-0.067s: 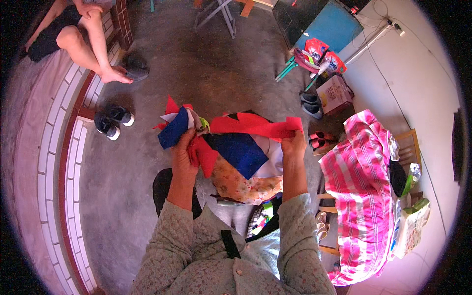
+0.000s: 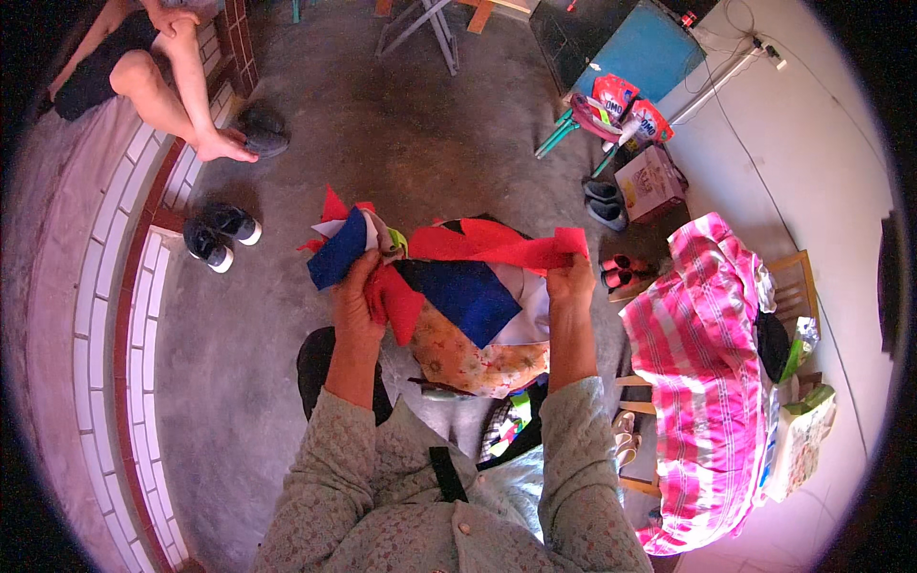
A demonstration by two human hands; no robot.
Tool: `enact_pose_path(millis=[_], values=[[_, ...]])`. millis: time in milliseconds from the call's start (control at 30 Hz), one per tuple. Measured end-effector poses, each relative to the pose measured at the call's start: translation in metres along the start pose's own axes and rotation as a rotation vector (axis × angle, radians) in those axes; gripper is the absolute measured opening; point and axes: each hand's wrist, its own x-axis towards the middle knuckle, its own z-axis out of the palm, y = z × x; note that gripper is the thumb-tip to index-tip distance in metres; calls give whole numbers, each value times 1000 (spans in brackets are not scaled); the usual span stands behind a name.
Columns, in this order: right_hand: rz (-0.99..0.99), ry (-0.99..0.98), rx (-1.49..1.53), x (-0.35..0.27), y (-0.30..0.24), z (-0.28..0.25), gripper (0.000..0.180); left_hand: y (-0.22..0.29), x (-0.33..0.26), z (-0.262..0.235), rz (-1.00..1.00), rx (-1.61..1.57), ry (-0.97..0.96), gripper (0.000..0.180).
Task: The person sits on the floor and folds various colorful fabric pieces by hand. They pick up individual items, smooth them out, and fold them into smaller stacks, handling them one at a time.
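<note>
In my left hand is a bunch of cloth scraps: a blue piece, a red piece, and bits of white and yellow-green. My right hand pinches the right end of a long red cloth strip, which stretches across toward the left hand. Below the strip, between my hands, lies a larger dark blue cloth piece. White fabric shows beside it, and an orange floral cloth lies under them near my lap. The left hand's fingertips are partly hidden by the scraps.
At right, a pink-and-white checked cloth drapes over a wooden chair. Grey shoes, a carton and red detergent bags line the wall. A seated person's bare leg and dark sneakers are at left.
</note>
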Motion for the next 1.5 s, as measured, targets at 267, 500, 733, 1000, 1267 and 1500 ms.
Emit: enact_pose_path(millis=[267, 500, 733, 1000, 1267, 1500], values=[[-27, -49, -67, -10, -19, -29, 20, -7, 1, -4, -105, 21, 8, 36], [89, -122, -51, -18, -49, -52, 20, -8, -3, 5, -44, 52, -10, 37], [146, -248, -92, -24, -59, -62, 18, -9, -2, 5, -85, 1, -47, 37], [127, -561, -124, -31, -72, -58, 12, -9, -3, 6, -83, 25, -29, 35], [-47, -799, -509, -34, -96, -3, 42, -13, 1, 0, -119, 15, -18, 36], [-23, -983, -770, -24, -120, 3, 47, -18, 0, 4, -99, 77, 9, 33]])
